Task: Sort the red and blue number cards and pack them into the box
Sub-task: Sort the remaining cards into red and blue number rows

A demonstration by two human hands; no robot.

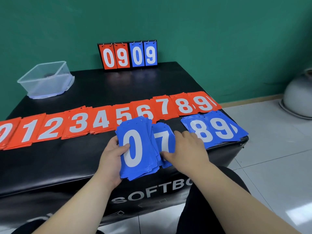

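The left hand [112,155] grips the blue stack [145,149], maybe so the right hand [187,149] can add the blue 7 pile [164,141] it pinches.

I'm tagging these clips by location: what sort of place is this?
Probably a plain indoor room, perhaps sports-related, used as a makeshift workspace: the work surface is a black padded block, a flip scoreboard stands against the green wall, and the floor is pale tile.
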